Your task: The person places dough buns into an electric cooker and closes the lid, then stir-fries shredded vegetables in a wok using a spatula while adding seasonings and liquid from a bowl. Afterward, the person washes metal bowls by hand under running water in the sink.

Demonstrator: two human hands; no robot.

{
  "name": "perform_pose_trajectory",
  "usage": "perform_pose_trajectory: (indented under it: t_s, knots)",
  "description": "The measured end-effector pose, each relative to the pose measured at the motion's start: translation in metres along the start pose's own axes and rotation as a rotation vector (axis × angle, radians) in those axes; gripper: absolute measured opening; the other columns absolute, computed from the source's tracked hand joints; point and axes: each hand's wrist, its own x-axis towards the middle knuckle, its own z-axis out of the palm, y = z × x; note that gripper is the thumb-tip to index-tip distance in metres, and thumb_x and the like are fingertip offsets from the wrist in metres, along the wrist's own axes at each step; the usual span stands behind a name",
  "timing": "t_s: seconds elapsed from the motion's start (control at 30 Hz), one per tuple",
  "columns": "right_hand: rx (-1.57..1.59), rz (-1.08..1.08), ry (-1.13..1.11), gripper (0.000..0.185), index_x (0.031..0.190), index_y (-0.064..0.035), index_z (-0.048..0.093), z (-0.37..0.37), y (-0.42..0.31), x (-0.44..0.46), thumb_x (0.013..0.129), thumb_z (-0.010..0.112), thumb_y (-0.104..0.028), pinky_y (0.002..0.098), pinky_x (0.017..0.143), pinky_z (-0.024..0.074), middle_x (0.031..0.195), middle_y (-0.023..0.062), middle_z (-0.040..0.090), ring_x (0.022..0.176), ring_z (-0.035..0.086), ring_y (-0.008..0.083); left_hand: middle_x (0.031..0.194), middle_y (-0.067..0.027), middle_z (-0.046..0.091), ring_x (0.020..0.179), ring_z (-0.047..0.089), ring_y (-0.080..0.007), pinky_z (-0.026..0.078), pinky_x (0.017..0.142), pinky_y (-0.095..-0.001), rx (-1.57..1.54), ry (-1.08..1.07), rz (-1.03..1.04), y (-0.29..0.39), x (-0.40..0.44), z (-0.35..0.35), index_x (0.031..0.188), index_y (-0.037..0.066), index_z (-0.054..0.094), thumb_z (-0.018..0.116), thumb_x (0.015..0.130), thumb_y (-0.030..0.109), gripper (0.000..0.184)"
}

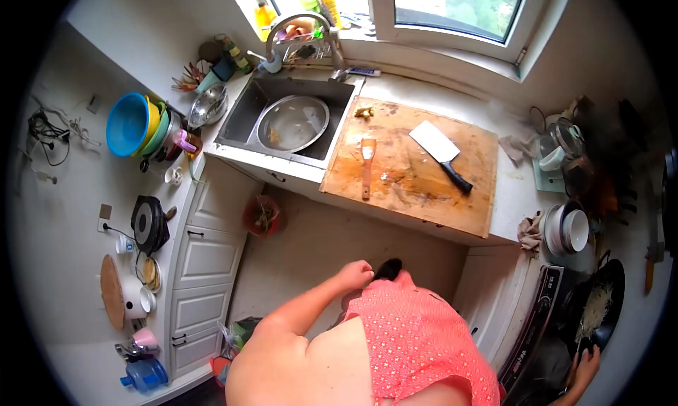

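My left hand [355,274] hangs in front of my body beside the red patterned garment [417,328], its fingers curled and nothing visible in them. At the lower right, my right hand [585,369] has its fingers round a dark handle at the near edge of the black wok [616,282]. Whether that handle belongs to the wok or to a utensil is unclear. Pale shredded food [595,310] lies in the wok, with a dark rounded tool head [602,334] beside it.
A cleaver [435,142] and a wooden spatula [367,167] lie on the cutting board [417,194]. Left of it, the sink [236,127] holds a metal basin [293,123]. Stacked bowls [575,229] stand near the stove [533,328]. A red bin [261,215] is on the floor.
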Motion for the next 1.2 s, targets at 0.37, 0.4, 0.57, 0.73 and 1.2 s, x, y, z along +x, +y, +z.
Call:
perform_pose_trajectory:
  t_s: [0.37, 0.4, 0.57, 0.73, 1.2]
  knots:
    - [0.447, -0.11, -0.274, 0.031, 0.111, -0.0005, 0.061, 0.053, -0.239, -0.031, 0.082, 0.061, -0.01, 0.0237, 0.071, 0.0464, 0.087, 0.0047, 0.064, 0.077, 0.057, 0.0092, 0.089, -0.0067, 0.065, 0.081, 0.06, -0.0159, 0.049, 0.072, -0.0281, -0.386, -0.052, -0.118, -0.05, -0.004, -0.021, 0.103, -0.001, 0.06, 0.058, 0.085, 0.018, 0.026]
    - [0.452, -0.136, -0.259, 0.03, 0.109, 0.0, 0.062, 0.072, -0.231, -0.037, 0.08, 0.063, -0.009, 0.0238, 0.068, 0.0468, 0.083, 0.0045, 0.065, 0.073, 0.057, 0.0088, 0.089, -0.0061, 0.064, 0.081, 0.059, -0.0151, 0.049, 0.072, -0.0271, -0.331, -0.085, -0.081, -0.03, -0.008, -0.026, 0.104, -0.002, 0.059, 0.058, 0.086, 0.016, 0.026]
    - [0.601, 0.05, -0.411, 0.03, 0.107, -0.0025, 0.064, 0.13, -0.22, -0.07, 0.079, 0.064, -0.012, 0.0261, 0.066, 0.0482, 0.079, 0.0076, 0.066, 0.07, 0.059, 0.0106, 0.093, -0.0066, 0.063, 0.084, 0.058, -0.0141, 0.047, 0.075, -0.0261, -0.272, -0.158, -0.021, -0.002, 0.002, -0.024, 0.106, -0.003, 0.057, 0.059, 0.085, 0.013, 0.027]
    - [0.984, 0.203, -0.568, 0.029, 0.109, -0.0001, 0.062, 0.199, -0.193, -0.093, 0.082, 0.063, -0.011, 0.0246, 0.061, 0.0473, 0.076, 0.0036, 0.064, 0.068, 0.058, 0.0088, 0.097, -0.006, 0.062, 0.088, 0.058, -0.0125, 0.047, 0.077, -0.0254, -0.167, -0.208, 0.135, 0.064, 0.029, -0.026, 0.108, -0.002, 0.057, 0.058, 0.087, 0.011, 0.024]
    - [1.075, 0.314, -0.656, 0.032, 0.114, 0.0015, 0.057, 0.225, -0.143, -0.141, 0.084, 0.06, -0.008, 0.0227, 0.062, 0.0466, 0.083, 0.0036, 0.063, 0.07, 0.056, 0.0084, 0.092, -0.0062, 0.064, 0.083, 0.058, -0.0121, 0.048, 0.075, -0.0276, 0.07, -0.484, 0.599, 0.35, 0.136, 0.096, 0.112, 0.002, 0.056, 0.06, 0.089, 0.019, 0.029]
